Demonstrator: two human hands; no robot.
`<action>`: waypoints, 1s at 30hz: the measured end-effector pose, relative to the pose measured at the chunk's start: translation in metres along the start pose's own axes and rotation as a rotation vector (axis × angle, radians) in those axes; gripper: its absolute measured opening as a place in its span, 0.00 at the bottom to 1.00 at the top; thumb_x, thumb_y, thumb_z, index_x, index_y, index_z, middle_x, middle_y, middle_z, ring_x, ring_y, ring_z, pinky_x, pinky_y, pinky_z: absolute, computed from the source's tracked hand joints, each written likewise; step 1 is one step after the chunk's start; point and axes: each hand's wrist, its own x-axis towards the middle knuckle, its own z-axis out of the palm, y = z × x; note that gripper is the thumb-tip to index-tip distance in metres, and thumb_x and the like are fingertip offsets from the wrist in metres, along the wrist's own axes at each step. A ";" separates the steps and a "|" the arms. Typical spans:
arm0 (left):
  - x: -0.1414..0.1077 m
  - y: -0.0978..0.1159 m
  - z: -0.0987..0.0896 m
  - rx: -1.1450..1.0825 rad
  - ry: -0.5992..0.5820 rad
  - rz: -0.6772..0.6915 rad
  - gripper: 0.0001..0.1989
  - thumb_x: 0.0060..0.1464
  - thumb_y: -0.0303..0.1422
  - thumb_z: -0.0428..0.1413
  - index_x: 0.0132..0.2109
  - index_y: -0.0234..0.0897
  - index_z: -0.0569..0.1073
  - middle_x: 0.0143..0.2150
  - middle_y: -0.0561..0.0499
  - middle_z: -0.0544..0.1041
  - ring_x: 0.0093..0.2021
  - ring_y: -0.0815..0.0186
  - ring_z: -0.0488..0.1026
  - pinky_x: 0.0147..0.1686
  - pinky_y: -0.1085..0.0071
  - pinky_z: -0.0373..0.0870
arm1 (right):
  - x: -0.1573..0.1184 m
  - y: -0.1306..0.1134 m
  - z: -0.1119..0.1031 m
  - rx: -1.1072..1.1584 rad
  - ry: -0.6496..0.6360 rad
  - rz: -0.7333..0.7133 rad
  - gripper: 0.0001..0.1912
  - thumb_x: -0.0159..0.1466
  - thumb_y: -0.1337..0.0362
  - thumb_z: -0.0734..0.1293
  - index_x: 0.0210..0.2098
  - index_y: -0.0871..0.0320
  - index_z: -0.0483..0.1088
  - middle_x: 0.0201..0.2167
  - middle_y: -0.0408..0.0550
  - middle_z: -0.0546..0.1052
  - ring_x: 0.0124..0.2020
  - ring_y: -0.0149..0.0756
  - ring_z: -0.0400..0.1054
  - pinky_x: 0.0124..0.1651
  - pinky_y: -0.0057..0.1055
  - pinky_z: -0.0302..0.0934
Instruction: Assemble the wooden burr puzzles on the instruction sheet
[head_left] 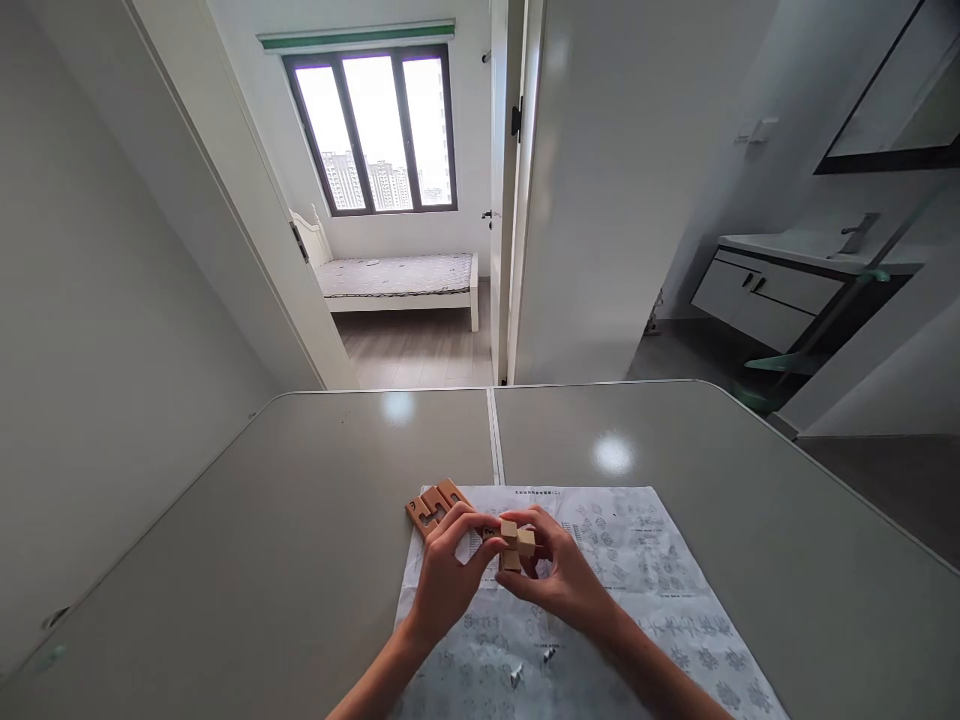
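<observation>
Left hand point(448, 572) and right hand point(561, 572) hold a wooden block assembly point(511, 545) above a printed sheet point(630, 570), each grip nearly closed on it.

Print is too small to read; forearms angle inward. Brown notched pieces point(436, 505) lie at the sheet's far-left corner, open tabletop point(285, 560) on either side.

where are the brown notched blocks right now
In the head view, the brown notched blocks lie left of centre, at the far left corner of the sheet, just beyond the left hand.
</observation>
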 end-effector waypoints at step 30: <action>-0.006 -0.007 -0.003 0.046 -0.185 0.183 0.11 0.57 0.24 0.63 0.46 0.43 0.78 0.40 0.51 0.75 0.39 0.66 0.75 0.42 0.71 0.75 | -0.009 0.015 0.002 -0.528 0.099 -0.293 0.28 0.57 0.67 0.73 0.56 0.49 0.64 0.44 0.46 0.70 0.28 0.30 0.68 0.29 0.29 0.68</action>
